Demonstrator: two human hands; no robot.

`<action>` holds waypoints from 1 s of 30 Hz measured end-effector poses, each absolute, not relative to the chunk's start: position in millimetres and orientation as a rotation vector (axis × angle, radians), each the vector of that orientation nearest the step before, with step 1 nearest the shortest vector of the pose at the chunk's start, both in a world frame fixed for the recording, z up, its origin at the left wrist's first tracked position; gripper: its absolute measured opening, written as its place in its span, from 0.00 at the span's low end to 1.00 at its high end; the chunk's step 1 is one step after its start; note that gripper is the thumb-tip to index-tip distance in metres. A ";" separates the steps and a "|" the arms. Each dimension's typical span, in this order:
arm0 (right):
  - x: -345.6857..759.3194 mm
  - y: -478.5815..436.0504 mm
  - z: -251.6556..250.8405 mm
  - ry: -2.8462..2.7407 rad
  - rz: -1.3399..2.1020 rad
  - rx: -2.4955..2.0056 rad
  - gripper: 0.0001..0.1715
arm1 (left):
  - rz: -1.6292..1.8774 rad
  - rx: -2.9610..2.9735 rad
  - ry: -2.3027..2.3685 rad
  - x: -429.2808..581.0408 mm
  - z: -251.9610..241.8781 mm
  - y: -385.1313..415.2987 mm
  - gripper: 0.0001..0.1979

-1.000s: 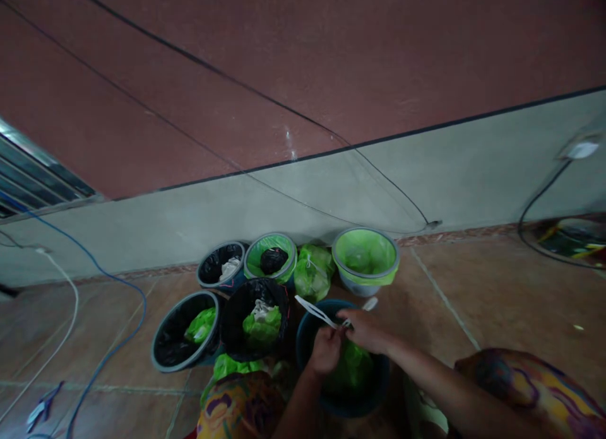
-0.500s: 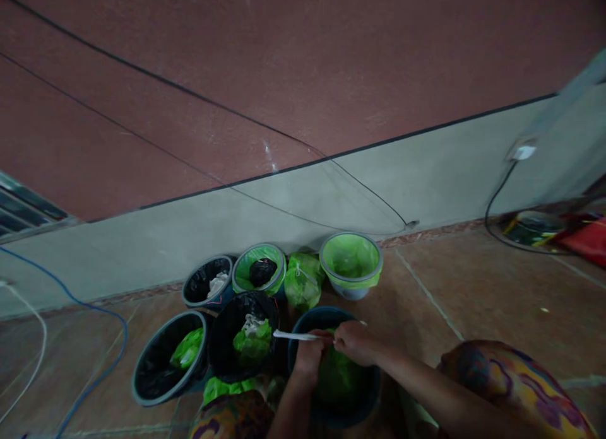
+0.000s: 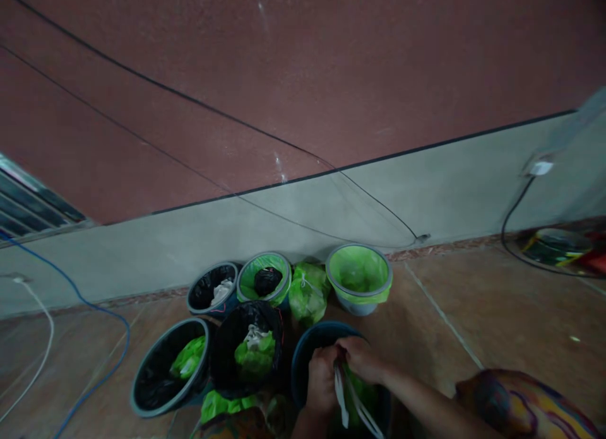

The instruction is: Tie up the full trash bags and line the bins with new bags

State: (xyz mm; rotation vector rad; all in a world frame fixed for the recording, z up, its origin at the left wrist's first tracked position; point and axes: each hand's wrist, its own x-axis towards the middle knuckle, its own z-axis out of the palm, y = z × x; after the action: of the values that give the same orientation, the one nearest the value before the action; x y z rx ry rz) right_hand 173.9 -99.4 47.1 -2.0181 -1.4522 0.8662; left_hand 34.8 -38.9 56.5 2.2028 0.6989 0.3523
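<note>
Both hands are together over a dark blue bin (image 3: pixel 303 345) that has a green plastic bag (image 3: pixel 372 392) inside. My left hand (image 3: pixel 322 373) is closed at the bag's gathered top, gripping a white drawstring (image 3: pixel 340 395). Close against it, my right hand (image 3: pixel 362 358) is also closed on the drawstring. The white ends hang down between the hands into the bin. My fingertips partly hide the spot where the strings meet, so a knot cannot be made out.
Left of the hands stand black-lined bins (image 3: pixel 165 363) and a black-lined bin (image 3: pixel 220 357) holding green bags. Behind are a green-lined bin (image 3: pixel 358 269), a tied green bag (image 3: pixel 308 294) and more bins along the wall. A blue cable (image 3: pixel 124 344) crosses the floor at left.
The white drawstring pointed left from my hands; now its ends hang downward. My hands have come closer together, and the camera view has shifted slightly.
</note>
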 end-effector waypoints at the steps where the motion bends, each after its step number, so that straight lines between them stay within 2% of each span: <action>1: 173.3 -99.7 42.3 -1.458 0.859 -2.033 0.18 | 0.351 2.191 0.711 35.0 54.5 -40.1 0.09; 10: 175.1 -100.6 27.0 -1.295 0.938 -2.068 0.18 | 0.299 2.109 0.991 41.3 27.5 -48.7 0.15; 15: 177.1 -102.2 19.7 -1.194 1.054 -2.111 0.14 | 0.392 2.044 0.884 37.6 26.3 -45.2 0.13; 20: 178.1 -102.8 21.1 -1.284 0.909 -2.170 0.16 | 0.497 1.963 0.749 36.7 19.4 -40.7 0.12; 30: 174.3 -107.0 57.7 -1.767 0.509 -2.183 0.20 | 0.607 1.937 0.783 41.9 14.6 -39.3 0.09</action>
State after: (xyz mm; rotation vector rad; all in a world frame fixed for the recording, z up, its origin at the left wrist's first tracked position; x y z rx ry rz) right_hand 174.3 -107.0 57.7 -2.1828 -1.7674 0.5086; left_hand 41.9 -39.3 14.6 1.9373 0.7830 0.6070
